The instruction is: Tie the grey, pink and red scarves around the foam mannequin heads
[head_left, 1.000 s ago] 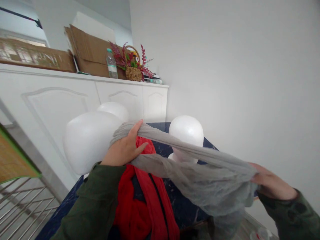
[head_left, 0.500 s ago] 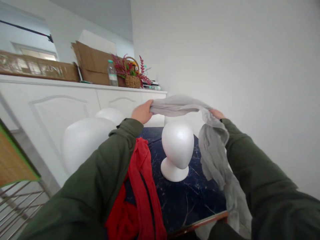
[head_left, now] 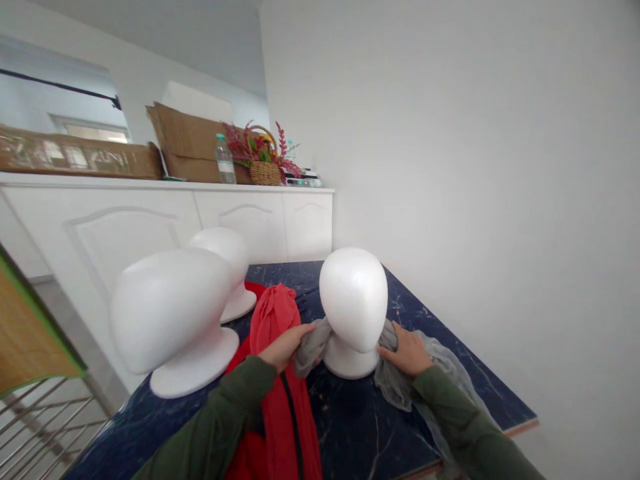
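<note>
Left hand and right hand each grip an end of the grey scarf, which seems to loop behind the neck of the foam head between the fingers. An uneven tug could topple that head (it looks light) onto the counter.

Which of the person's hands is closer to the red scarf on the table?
Left. The left hand is right beside the red scarf; the right hand is past the foam head, apart from it.

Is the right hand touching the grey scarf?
Touching. The head view shows the right hand holding the grey scarf beside the white foam head.
</note>
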`<state>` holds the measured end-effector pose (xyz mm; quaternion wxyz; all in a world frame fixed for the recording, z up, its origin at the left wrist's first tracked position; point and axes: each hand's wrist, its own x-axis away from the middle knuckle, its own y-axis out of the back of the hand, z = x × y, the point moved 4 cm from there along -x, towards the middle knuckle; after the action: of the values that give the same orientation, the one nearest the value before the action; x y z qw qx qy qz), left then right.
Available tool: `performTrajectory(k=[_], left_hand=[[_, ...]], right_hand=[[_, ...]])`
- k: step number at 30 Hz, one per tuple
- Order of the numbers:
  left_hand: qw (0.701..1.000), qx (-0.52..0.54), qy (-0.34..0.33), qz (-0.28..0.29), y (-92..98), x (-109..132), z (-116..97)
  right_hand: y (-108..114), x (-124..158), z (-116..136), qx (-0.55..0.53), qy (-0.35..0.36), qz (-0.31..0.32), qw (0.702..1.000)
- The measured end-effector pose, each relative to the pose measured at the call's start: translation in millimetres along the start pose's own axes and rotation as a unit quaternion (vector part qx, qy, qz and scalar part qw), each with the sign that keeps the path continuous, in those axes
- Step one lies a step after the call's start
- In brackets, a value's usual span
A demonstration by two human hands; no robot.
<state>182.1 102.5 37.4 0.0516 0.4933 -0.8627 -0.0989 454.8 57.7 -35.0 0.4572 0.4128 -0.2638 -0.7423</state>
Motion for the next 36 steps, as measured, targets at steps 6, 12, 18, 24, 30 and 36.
performTrajectory(k=[6, 12, 18, 24, 30, 36], left_hand=[[0.947, 0.291, 0.049, 0.130, -36.6, 8, 23], [0.966, 0.210, 0.009, 0.151, -64.5, 9, 47], [0.986, 0.053, -0.091, 0.132, -60.2, 5, 54], [0.979, 0.088, -0.120, 0.143, -70.0, 10, 44], [0.985, 0.088, -0.124, 0.077, -71.1, 12, 44], [0.977, 0.203, -0.037, 0.059, -66.5, 14, 44]], right_hand=[[18, 20, -8, 0.063, -0.102, 0.043, 0.992], [3, 39, 44, -0.257, -0.129, 0.059, 0.956], [-37, 60, 94, -0.361, -0.110, 0.010, 0.926], [-34, 81, 111, -0.458, -0.109, 0.048, 0.881], [-20, 92, 136, -0.266, -0.066, 0.055, 0.960], [-20, 82, 140, -0.125, -0.040, -0.025, 0.991]])
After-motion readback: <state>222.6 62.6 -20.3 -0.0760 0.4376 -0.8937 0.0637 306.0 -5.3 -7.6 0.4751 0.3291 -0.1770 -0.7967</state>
